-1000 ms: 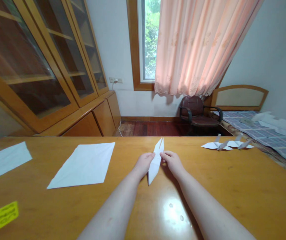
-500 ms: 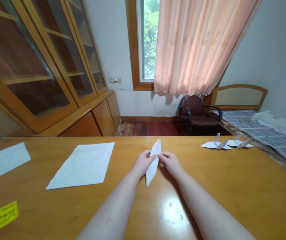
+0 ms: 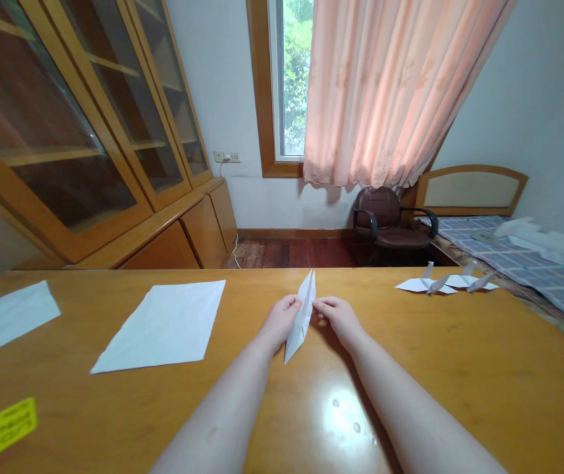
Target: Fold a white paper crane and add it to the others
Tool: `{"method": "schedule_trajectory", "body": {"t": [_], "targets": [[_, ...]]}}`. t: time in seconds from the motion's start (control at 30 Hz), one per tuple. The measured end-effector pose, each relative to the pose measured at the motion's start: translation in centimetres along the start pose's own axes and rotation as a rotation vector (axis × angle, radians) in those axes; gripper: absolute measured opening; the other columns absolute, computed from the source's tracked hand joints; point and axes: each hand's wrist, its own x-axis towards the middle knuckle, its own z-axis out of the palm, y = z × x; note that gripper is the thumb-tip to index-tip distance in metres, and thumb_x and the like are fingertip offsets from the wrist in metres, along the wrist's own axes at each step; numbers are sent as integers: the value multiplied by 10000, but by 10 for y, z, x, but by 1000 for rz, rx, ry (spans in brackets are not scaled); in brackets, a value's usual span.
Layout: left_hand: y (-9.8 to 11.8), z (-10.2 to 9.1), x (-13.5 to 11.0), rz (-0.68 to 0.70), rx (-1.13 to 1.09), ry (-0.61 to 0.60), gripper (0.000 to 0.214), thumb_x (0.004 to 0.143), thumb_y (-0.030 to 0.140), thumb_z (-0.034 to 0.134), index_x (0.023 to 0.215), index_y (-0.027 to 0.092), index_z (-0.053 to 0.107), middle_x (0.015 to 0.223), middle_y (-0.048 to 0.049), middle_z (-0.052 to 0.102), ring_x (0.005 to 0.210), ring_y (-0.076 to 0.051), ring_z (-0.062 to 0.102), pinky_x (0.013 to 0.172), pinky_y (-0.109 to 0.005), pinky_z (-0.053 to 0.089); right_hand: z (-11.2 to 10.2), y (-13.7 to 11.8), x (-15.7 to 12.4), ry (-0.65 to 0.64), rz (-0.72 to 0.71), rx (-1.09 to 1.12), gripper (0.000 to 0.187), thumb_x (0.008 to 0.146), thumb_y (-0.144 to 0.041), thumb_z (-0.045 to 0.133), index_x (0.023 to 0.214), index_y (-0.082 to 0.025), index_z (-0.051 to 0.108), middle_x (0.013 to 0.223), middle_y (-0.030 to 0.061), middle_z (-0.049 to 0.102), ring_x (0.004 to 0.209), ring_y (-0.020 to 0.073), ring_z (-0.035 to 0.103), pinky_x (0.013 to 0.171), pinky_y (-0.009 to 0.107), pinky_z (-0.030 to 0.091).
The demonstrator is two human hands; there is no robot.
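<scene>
A long, pointed piece of folded white paper (image 3: 301, 322) is held over the middle of the wooden table, its split tip pointing away from me. My left hand (image 3: 282, 319) grips its left edge, with the thumb on top and the other fingers mostly hidden. My right hand (image 3: 337, 317) pinches the right edge between thumb and index finger. Two folded paper cranes (image 3: 427, 285) stand on the table at the far right, one beside the other.
A flat white sheet (image 3: 168, 326) lies on the table (image 3: 439, 382) left of my hands. Another white sheet (image 3: 10, 319) is at the left edge, above a yellow label (image 3: 0, 431). Beyond the table are a chair (image 3: 385, 217), a bed (image 3: 533, 253) and a cabinet (image 3: 163, 240).
The folded paper has turned in my hands, so a creased face with a split upper tip now shows. My fingers have shifted slightly along its edges.
</scene>
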Motion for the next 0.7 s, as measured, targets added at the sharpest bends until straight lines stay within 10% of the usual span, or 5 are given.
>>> {"method": "schedule_trajectory", "body": {"t": [0.7], "targets": [[-1, 0, 0, 32, -10, -30, 246, 732, 283, 612, 924, 128, 610, 924, -89, 680, 829, -195, 623, 721, -292, 474, 1, 3, 3, 0, 47, 24, 352, 620, -468, 690, 679, -121, 673, 621, 51, 604, 559, 120, 510, 516, 235, 390]]}}
